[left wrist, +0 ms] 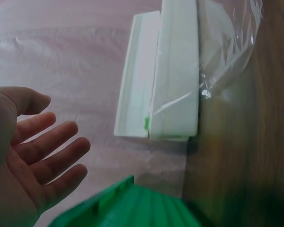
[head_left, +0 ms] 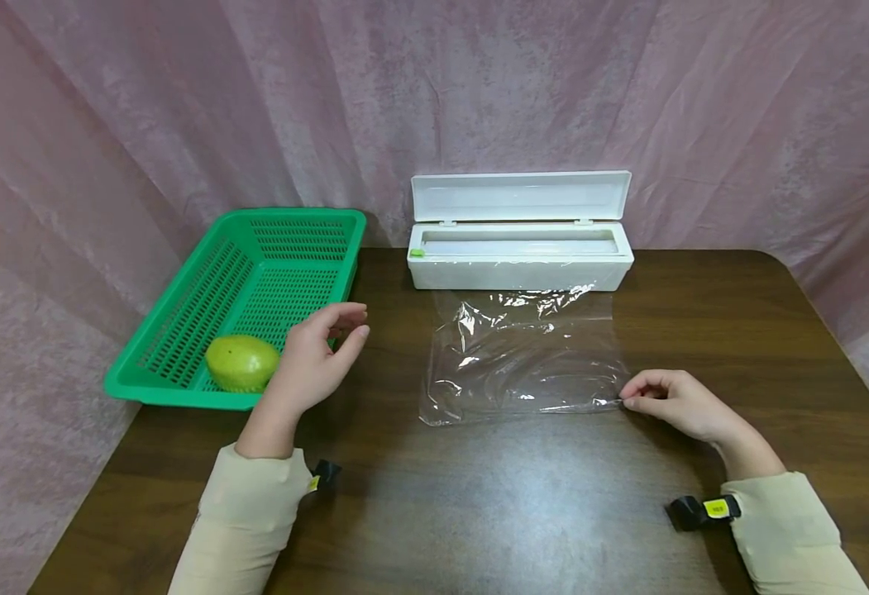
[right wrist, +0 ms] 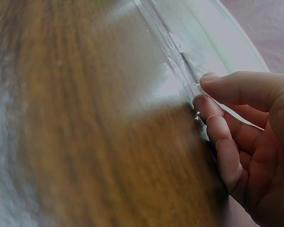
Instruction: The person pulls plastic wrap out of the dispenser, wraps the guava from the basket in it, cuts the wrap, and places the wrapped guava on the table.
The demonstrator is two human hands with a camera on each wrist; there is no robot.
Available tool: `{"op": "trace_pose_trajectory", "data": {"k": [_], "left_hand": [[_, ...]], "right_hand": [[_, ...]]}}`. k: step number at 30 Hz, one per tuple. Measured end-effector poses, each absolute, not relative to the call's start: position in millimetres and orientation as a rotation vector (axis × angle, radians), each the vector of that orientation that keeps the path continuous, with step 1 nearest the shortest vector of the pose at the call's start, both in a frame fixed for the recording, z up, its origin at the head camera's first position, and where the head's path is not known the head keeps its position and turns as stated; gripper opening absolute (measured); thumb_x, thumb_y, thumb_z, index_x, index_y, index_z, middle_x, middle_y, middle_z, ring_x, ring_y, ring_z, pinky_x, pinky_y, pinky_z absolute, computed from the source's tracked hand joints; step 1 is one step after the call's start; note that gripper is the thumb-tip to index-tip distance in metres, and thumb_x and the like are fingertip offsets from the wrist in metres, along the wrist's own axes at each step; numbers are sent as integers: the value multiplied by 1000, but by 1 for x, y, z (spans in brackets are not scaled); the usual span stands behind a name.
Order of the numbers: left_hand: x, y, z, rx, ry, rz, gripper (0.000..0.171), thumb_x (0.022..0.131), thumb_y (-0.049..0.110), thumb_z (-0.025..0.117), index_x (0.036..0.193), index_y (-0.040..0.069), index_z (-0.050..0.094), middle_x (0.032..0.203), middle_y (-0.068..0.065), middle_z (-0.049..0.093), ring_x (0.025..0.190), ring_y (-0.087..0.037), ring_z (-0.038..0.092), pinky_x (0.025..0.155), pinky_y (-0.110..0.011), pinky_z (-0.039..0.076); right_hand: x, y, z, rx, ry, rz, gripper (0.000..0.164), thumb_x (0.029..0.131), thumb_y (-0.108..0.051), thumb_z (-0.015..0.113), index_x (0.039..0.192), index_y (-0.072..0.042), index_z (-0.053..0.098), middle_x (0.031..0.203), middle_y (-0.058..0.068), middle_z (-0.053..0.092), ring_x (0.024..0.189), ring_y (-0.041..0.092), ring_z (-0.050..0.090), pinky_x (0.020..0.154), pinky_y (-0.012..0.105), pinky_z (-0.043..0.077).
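Clear plastic wrap (head_left: 523,364) stretches from the front of a white wrap dispenser (head_left: 523,273) over the dark wooden table. At its near right corner, my right hand (head_left: 675,405) pinches the film's edge between thumb and fingertips. The right wrist view shows the same hand (right wrist: 246,127) with the gathered film edge (right wrist: 168,52) at its fingertips. My left hand (head_left: 318,355), holding nothing, is raised by the right side of a green basket (head_left: 123,376). Its fingers are loosely bent in the left wrist view, where the dispenser (left wrist: 177,80) lies beyond.
Inside the basket's near end lies a rounded yellow-green fruit (head_left: 241,362). The dispenser's lid (head_left: 521,197) stands raised at the back, with a small green piece (head_left: 417,253) at the box's left end. Pink curtain (head_left: 523,83) hangs behind the table (head_left: 494,504).
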State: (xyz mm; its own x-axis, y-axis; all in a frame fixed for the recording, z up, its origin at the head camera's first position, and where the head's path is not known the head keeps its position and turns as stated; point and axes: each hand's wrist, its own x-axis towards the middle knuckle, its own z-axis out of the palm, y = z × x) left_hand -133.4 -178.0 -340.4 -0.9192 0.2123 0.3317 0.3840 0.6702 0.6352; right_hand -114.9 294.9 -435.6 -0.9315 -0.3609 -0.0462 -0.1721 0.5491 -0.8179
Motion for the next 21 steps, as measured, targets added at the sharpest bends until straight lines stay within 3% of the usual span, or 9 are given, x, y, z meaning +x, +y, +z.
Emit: {"op": "trace_pose_trajectory", "data": {"k": [21], "left_hand": [[-135, -207, -347, -177, -2693, -975, 36, 95, 21, 54, 126, 2, 56, 124, -19, 55, 112, -35, 50, 88, -52, 42]], "right_hand": [[-115, 296, -436, -455, 2572, -1326, 7, 88, -6, 65, 92, -2, 68, 77, -5, 60, 68, 1, 50, 58, 20, 44]]}}
